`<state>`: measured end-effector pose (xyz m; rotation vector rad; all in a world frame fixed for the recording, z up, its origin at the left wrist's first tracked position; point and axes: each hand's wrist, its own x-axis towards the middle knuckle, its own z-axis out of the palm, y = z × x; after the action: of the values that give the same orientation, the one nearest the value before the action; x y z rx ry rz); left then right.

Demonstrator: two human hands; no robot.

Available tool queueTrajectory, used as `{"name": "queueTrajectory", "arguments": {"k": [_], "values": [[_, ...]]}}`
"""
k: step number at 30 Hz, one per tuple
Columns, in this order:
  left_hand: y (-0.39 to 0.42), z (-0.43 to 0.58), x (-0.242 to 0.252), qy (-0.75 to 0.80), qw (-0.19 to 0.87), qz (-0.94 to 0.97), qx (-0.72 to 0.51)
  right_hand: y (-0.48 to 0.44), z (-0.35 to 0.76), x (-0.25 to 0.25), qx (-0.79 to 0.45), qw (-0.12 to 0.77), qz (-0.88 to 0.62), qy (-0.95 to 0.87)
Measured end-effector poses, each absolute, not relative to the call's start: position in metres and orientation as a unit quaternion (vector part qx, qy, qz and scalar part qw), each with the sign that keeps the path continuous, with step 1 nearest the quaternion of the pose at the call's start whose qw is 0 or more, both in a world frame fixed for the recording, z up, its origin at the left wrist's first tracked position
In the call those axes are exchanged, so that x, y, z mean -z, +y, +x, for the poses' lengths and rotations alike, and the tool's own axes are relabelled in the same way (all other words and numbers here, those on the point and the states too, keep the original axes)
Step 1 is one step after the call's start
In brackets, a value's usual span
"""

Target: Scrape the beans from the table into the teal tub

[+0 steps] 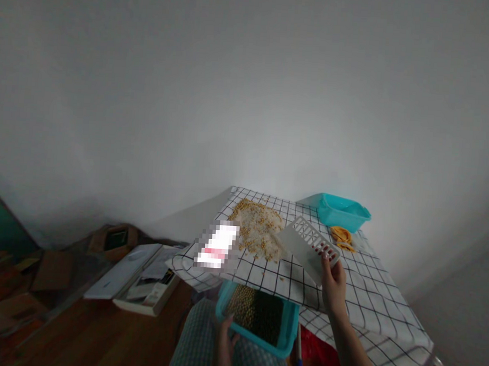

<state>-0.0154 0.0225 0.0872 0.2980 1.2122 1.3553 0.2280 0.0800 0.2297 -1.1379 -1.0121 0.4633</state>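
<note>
My right hand [333, 279] grips one end of a white slotted plastic scraper [307, 243] and holds it tilted over the checked tablecloth [370, 295], its far edge next to a pile of mixed pale grains and yellow beans [258, 228]. My left hand [224, 328] holds the near left rim of a teal basket [288, 340] resting on my lap below the table's edge. The basket holds yellowish beans on one side and dark green ones on the other.
A second teal basin [343, 210] stands at the table's far corner, with orange-yellow scraps [341, 237] beside it. A blurred white and red packet [217, 245] lies on the cloth's left. Books and papers [139, 279] and cardboard boxes [52, 270] sit on the wooden floor at left.
</note>
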Motion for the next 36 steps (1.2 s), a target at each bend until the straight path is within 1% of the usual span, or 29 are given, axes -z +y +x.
{"name": "queueTrajectory", "arguments": {"k": [3,7,10,15,18,23,29,36], "values": [[0.022,-0.016,-0.088,0.493,0.627,0.101,-0.595,0.065,0.241,-0.218,-0.204,0.715,-0.523,-0.417],[0.024,-0.016,-0.088,0.501,0.622,0.063,-0.598,0.034,0.249,-0.200,-0.198,0.737,-0.548,-0.342],[0.025,-0.015,-0.088,0.503,0.621,0.064,-0.598,0.011,0.247,-0.189,-0.230,0.726,-0.561,-0.324],[0.023,-0.013,-0.093,0.489,0.628,0.076,-0.601,-0.008,0.228,-0.185,-0.226,0.706,-0.599,-0.303],[0.020,-0.013,-0.100,0.481,0.628,0.082,-0.606,-0.012,0.206,-0.192,-0.250,0.701,-0.588,-0.317],[0.017,-0.014,-0.103,0.467,0.631,0.094,-0.613,-0.016,0.184,-0.198,-0.238,0.695,-0.580,-0.352],[0.019,-0.015,-0.099,0.488,0.621,0.092,-0.607,0.002,0.209,-0.192,-0.223,0.703,-0.570,-0.361],[0.016,-0.014,-0.115,0.545,0.577,0.128,-0.595,0.026,0.219,-0.197,-0.209,0.684,-0.576,-0.396]]}}
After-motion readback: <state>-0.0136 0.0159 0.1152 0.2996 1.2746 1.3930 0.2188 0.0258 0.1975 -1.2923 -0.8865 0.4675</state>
